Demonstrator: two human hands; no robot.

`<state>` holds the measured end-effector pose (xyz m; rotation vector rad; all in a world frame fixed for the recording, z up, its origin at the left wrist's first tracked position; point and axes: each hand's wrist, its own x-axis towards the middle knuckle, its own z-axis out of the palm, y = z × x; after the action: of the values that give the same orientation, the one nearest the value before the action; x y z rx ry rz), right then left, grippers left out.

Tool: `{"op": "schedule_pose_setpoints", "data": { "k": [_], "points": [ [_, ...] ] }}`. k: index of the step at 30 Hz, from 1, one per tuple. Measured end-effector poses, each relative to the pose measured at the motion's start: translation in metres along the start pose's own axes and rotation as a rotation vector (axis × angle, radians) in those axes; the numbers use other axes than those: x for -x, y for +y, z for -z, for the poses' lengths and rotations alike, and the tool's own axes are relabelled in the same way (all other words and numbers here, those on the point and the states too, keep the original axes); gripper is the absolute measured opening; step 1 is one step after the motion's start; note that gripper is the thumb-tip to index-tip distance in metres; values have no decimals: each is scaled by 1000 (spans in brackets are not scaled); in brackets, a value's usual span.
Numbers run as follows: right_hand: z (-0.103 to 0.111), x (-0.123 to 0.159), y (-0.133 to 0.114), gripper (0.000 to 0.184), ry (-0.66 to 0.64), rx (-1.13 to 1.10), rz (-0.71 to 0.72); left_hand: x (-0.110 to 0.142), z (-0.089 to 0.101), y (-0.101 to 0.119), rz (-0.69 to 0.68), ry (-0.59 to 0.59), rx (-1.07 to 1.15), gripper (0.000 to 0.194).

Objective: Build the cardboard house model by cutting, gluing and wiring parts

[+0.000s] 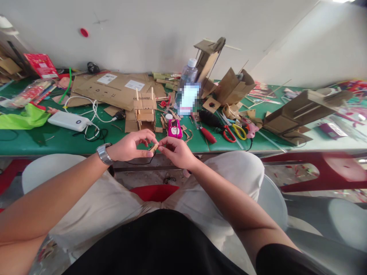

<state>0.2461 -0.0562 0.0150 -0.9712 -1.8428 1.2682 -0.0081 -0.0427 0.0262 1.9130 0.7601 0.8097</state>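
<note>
A small tan piece [154, 148], apparently cardboard, sits between my two hands just over the table's front edge. My left hand [130, 147], with a metal watch [104, 154] on its wrist, has the piece between its thumb and curled fingertips. From the other side, my right hand [177, 152] pinches its end with thumb and forefinger. A thin dark cord [143, 163] hangs below the piece; where it attaches is hidden. Just beyond my fingers stand a small cardboard and stick frame [145, 114] and a bright pink box [175, 128] with a white face print.
On the green table [69, 143] lie a white power bank [69, 121] with cables, flat cardboard [111, 89], a red-handled screwdriver [207, 134] and scissors [229, 133]. Behind stand a plastic bottle [187, 74] and a tall cardboard build [208, 57]. Another cardboard build [301, 114] stands right.
</note>
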Motion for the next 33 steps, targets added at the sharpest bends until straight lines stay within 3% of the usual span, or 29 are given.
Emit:
{"op": "schedule_pose_setpoints", "data": {
  "k": [14, 21, 26, 33],
  "points": [
    [2, -2, 1, 46, 26, -460, -68, -1, 0, -1, 10, 2, 36, 41],
    [4, -4, 3, 55, 46, -528, -112, -2, -2, 0, 30, 13, 179, 40],
    [16, -9, -5, 57, 195, -468, -83, -1, -1, -3, 50, 117, 410, 45],
    [57, -15, -12, 51, 452, -489, -57, -2, 1, -4, 54, 167, 535, 43]
  ]
}}
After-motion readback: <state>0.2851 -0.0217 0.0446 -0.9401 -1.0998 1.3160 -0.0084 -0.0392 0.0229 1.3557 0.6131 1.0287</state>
